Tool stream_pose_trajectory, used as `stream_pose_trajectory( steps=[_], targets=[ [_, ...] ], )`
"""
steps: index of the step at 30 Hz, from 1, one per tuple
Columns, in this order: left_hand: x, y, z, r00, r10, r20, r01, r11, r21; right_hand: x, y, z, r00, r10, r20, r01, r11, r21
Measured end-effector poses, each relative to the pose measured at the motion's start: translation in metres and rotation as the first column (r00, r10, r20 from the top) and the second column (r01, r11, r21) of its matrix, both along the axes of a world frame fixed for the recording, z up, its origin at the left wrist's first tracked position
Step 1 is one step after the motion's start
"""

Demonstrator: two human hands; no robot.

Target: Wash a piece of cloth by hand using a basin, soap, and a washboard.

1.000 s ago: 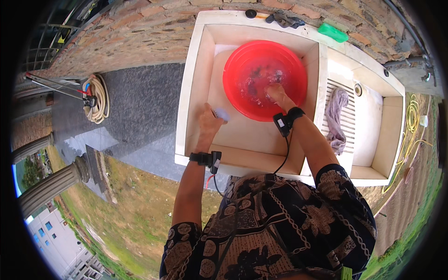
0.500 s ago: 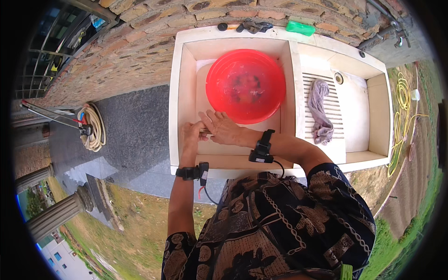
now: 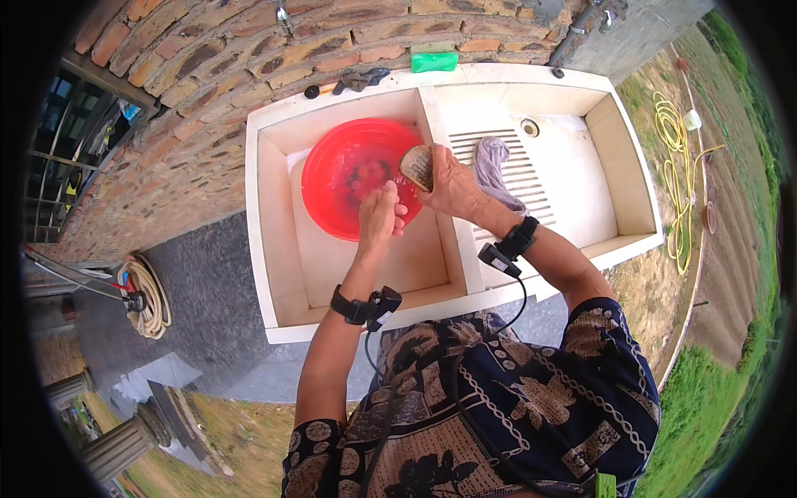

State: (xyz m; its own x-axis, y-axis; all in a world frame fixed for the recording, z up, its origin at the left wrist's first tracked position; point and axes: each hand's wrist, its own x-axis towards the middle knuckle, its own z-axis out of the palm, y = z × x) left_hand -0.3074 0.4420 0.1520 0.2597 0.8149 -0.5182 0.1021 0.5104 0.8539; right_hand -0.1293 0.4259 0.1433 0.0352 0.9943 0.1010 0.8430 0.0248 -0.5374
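My right hand [image 3: 455, 184] grips an oval scrub brush [image 3: 417, 168] with a brownish bristly face and a pale rim. It holds the brush above the right edge of a red basin [image 3: 320, 187]. My left hand [image 3: 379, 214] is over the basin's near right side, its fingers curled closed; whether anything is inside them is hidden. Water fills the basin, and a dark, blurred shape [image 3: 369, 174] shows in it. The basin stands in the left bay of a pale double sink [image 3: 286, 274].
On the ribbed washboard [image 3: 523, 178] right of the divider lies a twisted greyish-purple cloth [image 3: 491, 162]. Along the sink's back ledge are a green block [image 3: 434, 62], a dark crumpled cloth [image 3: 362, 79] and a round black cap [image 3: 311, 91]. A brick wall [image 3: 332, 37] rises behind.
My hands have parted from beside each other at the basin's near left. The right has moved right and now holds the brush; the left is over the basin. The whole view has shifted.
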Motion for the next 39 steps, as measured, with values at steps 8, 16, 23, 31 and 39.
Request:
stream_pose_trajectory(
  steps=[8, 16, 23, 31, 39],
  targets=[
    [0.258, -0.144, -0.015, 0.649, -0.226, -0.726, 0.715, 0.507, 0.482, 0.307, 0.006, -0.091, 0.896, -0.423, -0.138, 0.325, 0.834, -0.445],
    [0.366, -0.189, -0.075, 0.612, 0.01, -0.791, 0.625, 0.607, 0.492, 0.378, 0.009, -0.068, 0.953, -0.158, -0.259, 0.029, 0.897, -0.441],
    [0.37, -0.168, 0.003, 0.858, 0.469, -0.207, -0.34, 0.823, 0.455, 0.456, 0.065, 0.001, 0.68, -0.003, -0.733, 0.047, 0.998, 0.04],
    [0.383, -0.225, -0.047, 0.804, -0.199, -0.56, 0.248, 0.969, 0.013, 0.513, 0.028, -0.09, 0.983, -0.176, -0.043, 0.145, 0.907, -0.395],
    [0.372, -0.226, -0.061, 0.52, -0.079, -0.851, 0.774, 0.466, 0.43, 0.444, -0.021, -0.091, 0.988, 0.072, -0.136, -0.097, 0.977, -0.189]
  ],
)
